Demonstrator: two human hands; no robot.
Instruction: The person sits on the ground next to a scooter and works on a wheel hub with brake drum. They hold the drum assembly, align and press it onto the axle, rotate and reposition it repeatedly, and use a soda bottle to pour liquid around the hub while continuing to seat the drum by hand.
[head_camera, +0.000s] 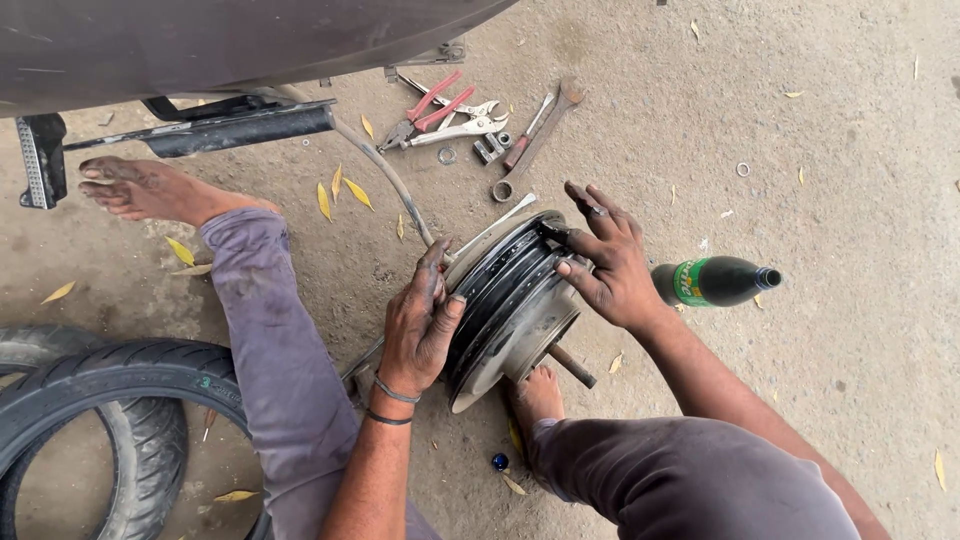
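Note:
A black wheel rim (500, 290) with a grey hub and a protruding axle stub stands on edge on the dusty ground between my legs. My left hand (420, 325) presses flat against its left side near the rim edge. On the right side of the rim rests my right hand (605, 265), fingers spread over its top edge. A long metal lever (490, 230) lies against the rim's upper left. My foot (538, 395) props the rim from below.
Red-handled pliers (435, 105), a wrench (545, 130) and small nuts lie on the ground beyond the rim. A dark green bottle (715, 281) lies to the right. A loose black tyre (90, 400) sits at lower left. A vehicle body (200, 45) looms at the top.

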